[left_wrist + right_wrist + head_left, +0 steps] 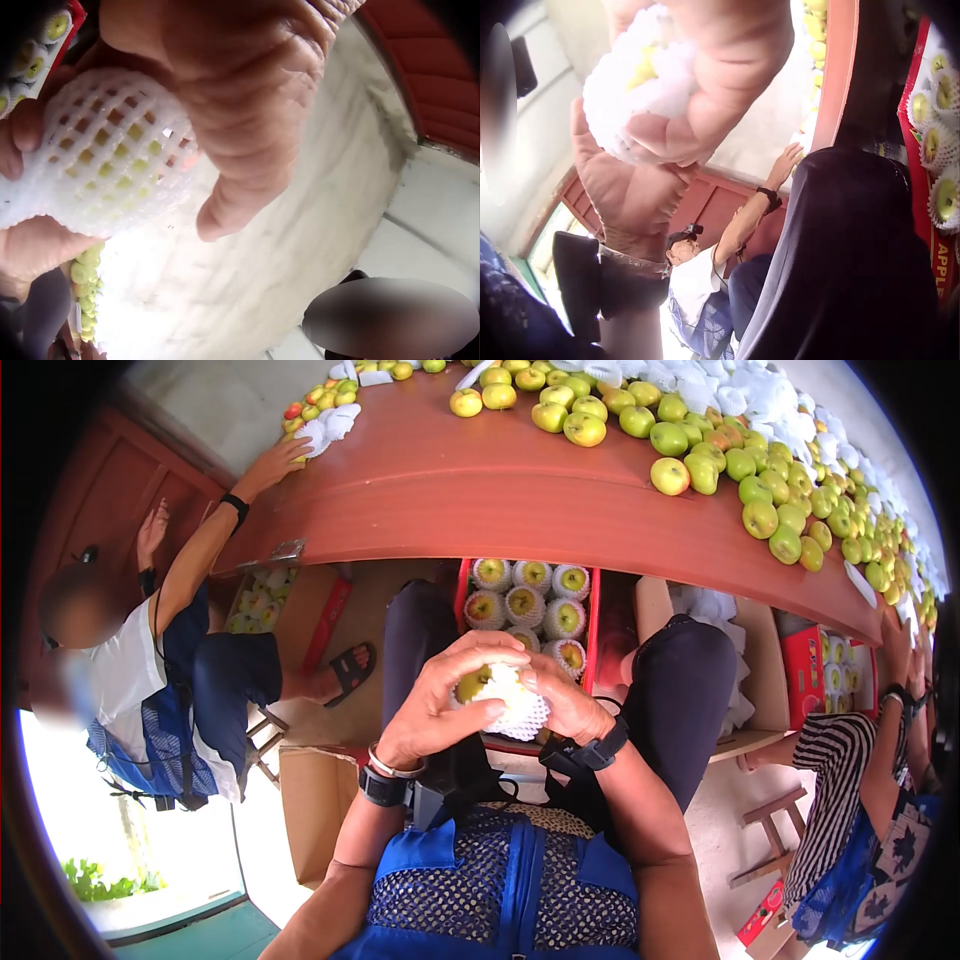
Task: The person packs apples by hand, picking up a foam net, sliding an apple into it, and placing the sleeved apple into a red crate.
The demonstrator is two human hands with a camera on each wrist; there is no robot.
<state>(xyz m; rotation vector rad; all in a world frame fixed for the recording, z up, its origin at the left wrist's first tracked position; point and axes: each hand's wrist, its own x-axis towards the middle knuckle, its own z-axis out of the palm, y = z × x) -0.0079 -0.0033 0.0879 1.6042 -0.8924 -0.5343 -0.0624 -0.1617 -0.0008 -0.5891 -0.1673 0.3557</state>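
Over my lap, in the head view, both hands hold a green apple (472, 683) partly covered by a white foam net (517, 712). My left hand (435, 698) curves round the apple from the left, its thumb lying across the front. From the right, my right hand (568, 702) grips the net, thumb and fingers against its side. In the left wrist view the mesh of the net (112, 161) is stretched over the apple, and the right hand's fingers (22, 142) hold its narrower end. The right wrist view shows yellow-green skin through an opening in the net.
A red-edged box (597, 610) of netted apples stands between my knees, below the red table (420, 510). Loose apples (760, 510) and white nets cover the table's right side. One person (190, 630) sits at left, another (870, 810) at right. An open carton (765, 660) stands beside my right knee.
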